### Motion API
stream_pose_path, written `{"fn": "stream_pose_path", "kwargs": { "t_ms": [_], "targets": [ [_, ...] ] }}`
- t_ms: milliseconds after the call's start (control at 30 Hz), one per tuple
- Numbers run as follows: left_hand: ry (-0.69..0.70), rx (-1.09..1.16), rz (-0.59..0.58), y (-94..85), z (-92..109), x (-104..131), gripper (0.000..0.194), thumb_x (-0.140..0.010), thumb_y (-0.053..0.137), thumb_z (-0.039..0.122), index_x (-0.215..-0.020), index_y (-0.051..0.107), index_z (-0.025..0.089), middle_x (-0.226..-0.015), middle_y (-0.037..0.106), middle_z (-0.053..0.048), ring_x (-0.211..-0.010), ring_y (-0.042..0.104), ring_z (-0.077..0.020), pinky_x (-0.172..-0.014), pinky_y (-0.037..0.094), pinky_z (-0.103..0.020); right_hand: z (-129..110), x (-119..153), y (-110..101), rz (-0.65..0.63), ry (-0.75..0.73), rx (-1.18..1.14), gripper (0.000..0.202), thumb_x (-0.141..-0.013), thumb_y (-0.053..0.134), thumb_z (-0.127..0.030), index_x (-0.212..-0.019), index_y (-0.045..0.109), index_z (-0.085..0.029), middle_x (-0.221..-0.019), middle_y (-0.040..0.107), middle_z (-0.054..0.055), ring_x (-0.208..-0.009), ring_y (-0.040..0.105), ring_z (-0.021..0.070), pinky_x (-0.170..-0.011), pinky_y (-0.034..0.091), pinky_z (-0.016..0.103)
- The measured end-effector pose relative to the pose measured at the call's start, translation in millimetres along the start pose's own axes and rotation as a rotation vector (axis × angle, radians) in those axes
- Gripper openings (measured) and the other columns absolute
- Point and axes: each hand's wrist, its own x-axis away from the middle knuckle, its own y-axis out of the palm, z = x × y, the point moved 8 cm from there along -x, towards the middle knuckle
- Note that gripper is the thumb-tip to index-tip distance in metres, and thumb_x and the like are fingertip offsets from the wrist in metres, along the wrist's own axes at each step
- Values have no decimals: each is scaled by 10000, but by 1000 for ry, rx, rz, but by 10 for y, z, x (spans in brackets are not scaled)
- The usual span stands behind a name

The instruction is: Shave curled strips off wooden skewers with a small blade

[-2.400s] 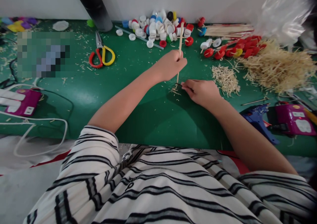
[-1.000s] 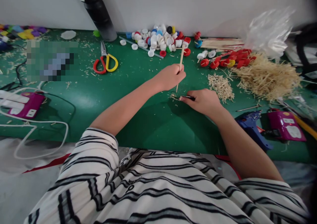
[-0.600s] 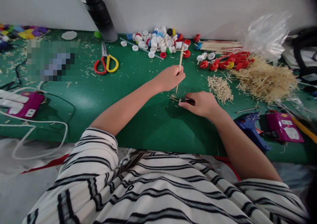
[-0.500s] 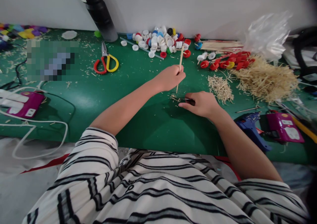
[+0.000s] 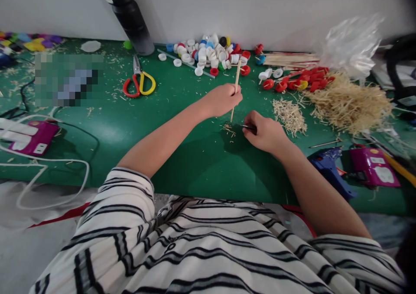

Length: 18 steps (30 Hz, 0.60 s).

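My left hand point(image 5: 227, 99) is closed around a thin wooden stick point(image 5: 238, 75), held nearly upright. Its lower end points down at a few pale wood shavings point(image 5: 229, 130) on the green table. To the right of these, my right hand point(image 5: 264, 131) is closed on a small dark tool point(image 5: 249, 127) with a thin metal tip facing left. Most of that tool is hidden by the fingers, so its kind is unclear. The tool's tip is now apart from the stick. A mound of short wood shavings point(image 5: 290, 117) lies right of my right hand.
Bottle caps point(image 5: 209, 53) are heaped at the back, with red-capped sticks point(image 5: 302, 81) to their right. A large straw-like pile point(image 5: 351, 105), a blue glue gun point(image 5: 331, 168) and a purple power block point(image 5: 373, 167) stand right. Scissors point(image 5: 139, 79) and a black bottle point(image 5: 134, 23) are left.
My right hand has drawn back slightly to the right and up, taking the tool's tip off the small shavings. My left hand and the stick have barely moved.
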Motion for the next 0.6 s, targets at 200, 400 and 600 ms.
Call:
{"fn": "stream_pose_path", "kwargs": {
  "t_ms": [200, 400, 600],
  "targets": [
    [29, 86, 39, -209, 80, -10, 342, -1011, 480, 352, -711, 530, 195, -722, 535, -47, -747, 549, -172, -731, 431, -317, -32, 4, -29, -27, -95, -137, 272, -843, 504, -261, -1112, 512, -226, -857, 669, 55, -705, 583, 228, -622, 361, 327],
    [128, 332, 136, -418, 221, -4, 350, -1001, 528, 324, -691, 570, 165, -742, 592, -36, -704, 555, -114, -723, 421, -278, -57, 8, -17, -18, -67, -76, 241, -940, 475, -341, -1151, 545, -246, -984, 743, 72, -791, 656, 236, -623, 371, 316],
    [76, 581, 225, -456, 120, -48, 461, -1038, 467, 460, -698, 564, 166, -595, 527, -10, -575, 522, -96, -634, 395, -274, -33, -10, -22, 0, -21, -2, 282, -968, 486, -404, -1173, 606, -252, -972, 766, 64, -753, 658, 222, -585, 343, 305]
  ]
}}
